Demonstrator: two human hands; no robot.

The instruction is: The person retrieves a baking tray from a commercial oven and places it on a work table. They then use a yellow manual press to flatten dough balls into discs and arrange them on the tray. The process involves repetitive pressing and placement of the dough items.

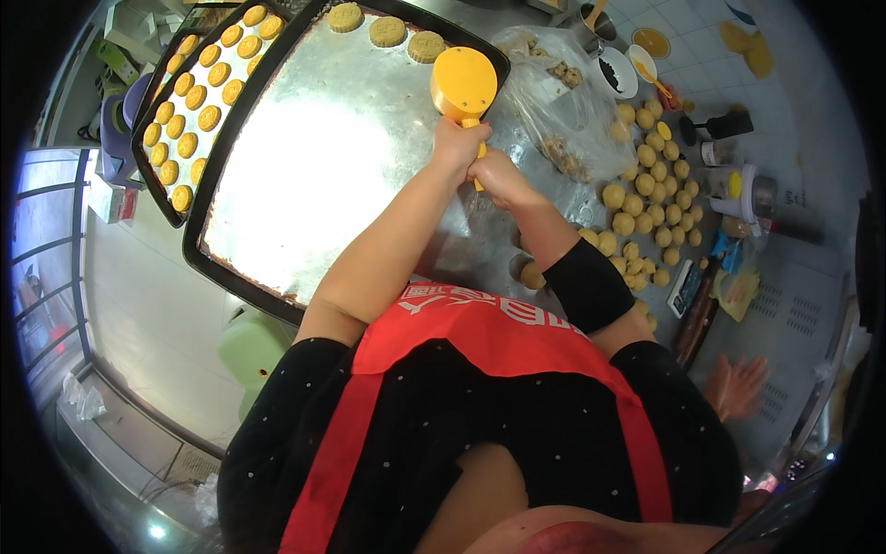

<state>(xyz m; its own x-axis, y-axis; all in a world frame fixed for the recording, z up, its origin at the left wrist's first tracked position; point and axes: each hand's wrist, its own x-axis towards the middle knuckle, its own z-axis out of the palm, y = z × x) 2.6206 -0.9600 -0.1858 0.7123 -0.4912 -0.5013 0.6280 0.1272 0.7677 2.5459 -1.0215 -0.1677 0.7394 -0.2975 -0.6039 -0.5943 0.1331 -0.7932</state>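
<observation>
My left hand (457,145) grips the handle of a yellow mooncake mould (465,82) just below its round head. My right hand (497,176) is closed around the handle's lower end, touching my left. The mould's head is over the right rim of a large dark-edged baking tray (242,111); what is under it is hidden. Three pressed, unbaked-looking mooncakes (387,32) stand in a row along the tray's far edge, the rightmost beside the mould. Several dough balls (645,184) lie on the metal worktop to the right.
At left, another tray holds yellow mooncakes (209,118). Right of the mould are a clear plastic bag of filling balls (554,104) and a white bowl (617,73) with dark contents. A digital scale (684,289) and a rolling pin (698,311) lie farther right, near another person's hand (738,388).
</observation>
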